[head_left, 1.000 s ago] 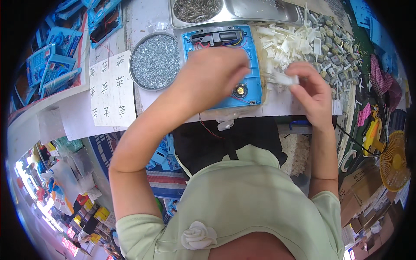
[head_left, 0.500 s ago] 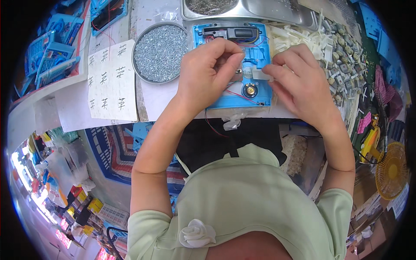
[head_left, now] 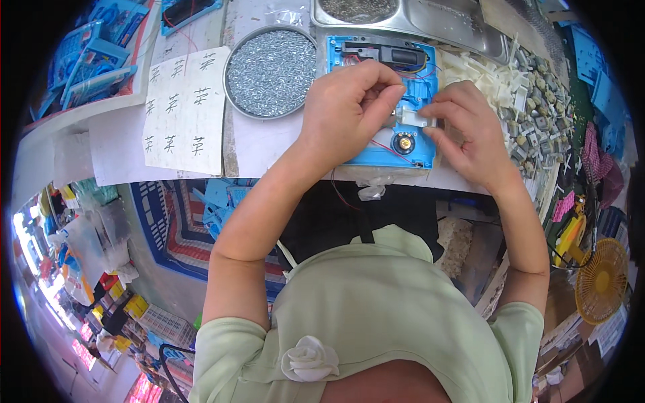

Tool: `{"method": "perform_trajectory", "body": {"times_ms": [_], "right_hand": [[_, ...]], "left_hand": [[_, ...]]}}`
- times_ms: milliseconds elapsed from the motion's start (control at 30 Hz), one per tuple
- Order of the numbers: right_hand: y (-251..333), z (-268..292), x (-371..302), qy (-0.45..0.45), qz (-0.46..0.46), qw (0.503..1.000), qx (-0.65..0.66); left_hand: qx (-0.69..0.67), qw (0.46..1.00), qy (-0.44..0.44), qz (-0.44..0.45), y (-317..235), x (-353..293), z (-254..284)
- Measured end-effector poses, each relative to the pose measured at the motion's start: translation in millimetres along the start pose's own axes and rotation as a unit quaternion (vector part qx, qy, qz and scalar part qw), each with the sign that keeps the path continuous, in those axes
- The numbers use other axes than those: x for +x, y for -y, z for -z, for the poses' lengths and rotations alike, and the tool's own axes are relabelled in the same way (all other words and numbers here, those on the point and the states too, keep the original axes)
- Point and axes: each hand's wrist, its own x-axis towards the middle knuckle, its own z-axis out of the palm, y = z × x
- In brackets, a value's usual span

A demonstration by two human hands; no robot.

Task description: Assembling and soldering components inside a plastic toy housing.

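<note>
An open blue plastic casing (head_left: 366, 158) lies on the table before me, with a round speaker (head_left: 404, 143), thin red wires and a black part (head_left: 376, 52) inside. Over its left side, my left hand (head_left: 342, 111) is closed in a pinch; whatever is between its fingertips is hidden. A translucent white plastic piece (head_left: 411, 119) sits over the casing just above the speaker. My right hand (head_left: 474, 131) comes from the right, thumb and forefinger gripping that piece's right end.
Left of the casing stands a round metal tray (head_left: 226, 77) of small screws (head_left: 270, 70), beside a handwritten sheet (head_left: 185, 121). White plastic parts (head_left: 494, 84) and small motors (head_left: 537, 107) are heaped to the right. A metal tray (head_left: 437, 20) lies behind; blue casings (head_left: 91, 60) are stacked far left.
My right hand has shifted the white piece a little left over the casing. My left hand stays pinched beside it. The whole view has shifted slightly.
</note>
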Motion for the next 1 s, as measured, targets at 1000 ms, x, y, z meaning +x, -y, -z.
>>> {"method": "perform_trajectory", "body": {"times_ms": [1000], "right_hand": [[14,57,-50,-0.054,-0.047,0.991,-0.117]], "left_hand": [[0.095,0.981,-0.053,-0.160,-2,-57,51]]}}
